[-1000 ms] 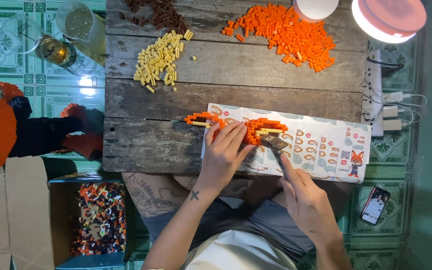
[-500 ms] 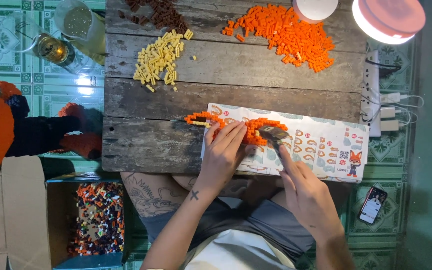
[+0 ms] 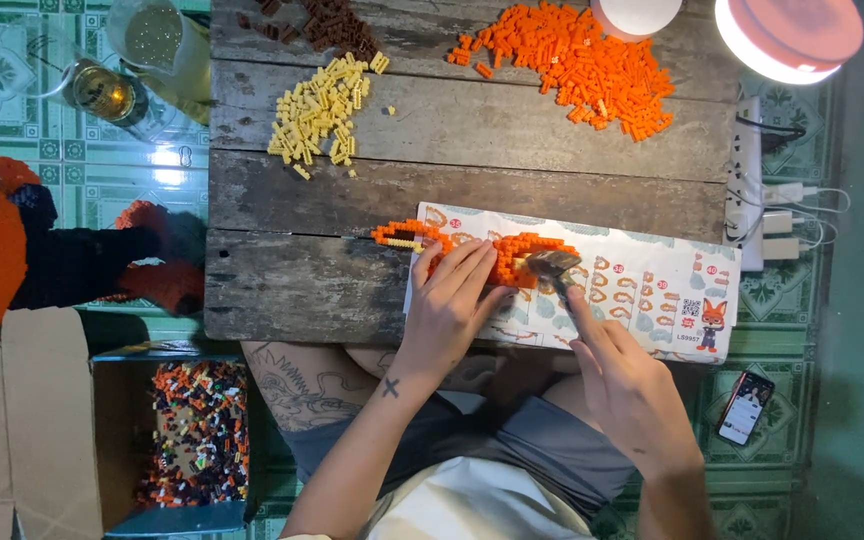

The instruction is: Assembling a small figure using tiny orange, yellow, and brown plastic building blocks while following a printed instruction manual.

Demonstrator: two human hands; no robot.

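Note:
My left hand (image 3: 449,305) lies flat on a printed instruction sheet (image 3: 642,285), its fingers pressing on a flat orange build of small bricks (image 3: 512,252). A thin orange and yellow strip of that build (image 3: 398,236) sticks out to the left over the wood. My right hand (image 3: 624,385) grips a small metal tool (image 3: 552,266), whose head rests on the right end of the orange build.
On the wooden table (image 3: 302,290) lie piles of orange bricks (image 3: 577,65), yellow bricks (image 3: 322,110) and brown bricks (image 3: 327,22). A round lamp (image 3: 787,35) shines at the top right. A phone (image 3: 745,406), a power strip (image 3: 752,190), a box of mixed bricks (image 3: 192,430) and a glass (image 3: 102,90) surround the table.
My right hand moved the metal tool up and slightly left, from the sheet onto the right end of the orange build. My left hand stayed pressed on the build.

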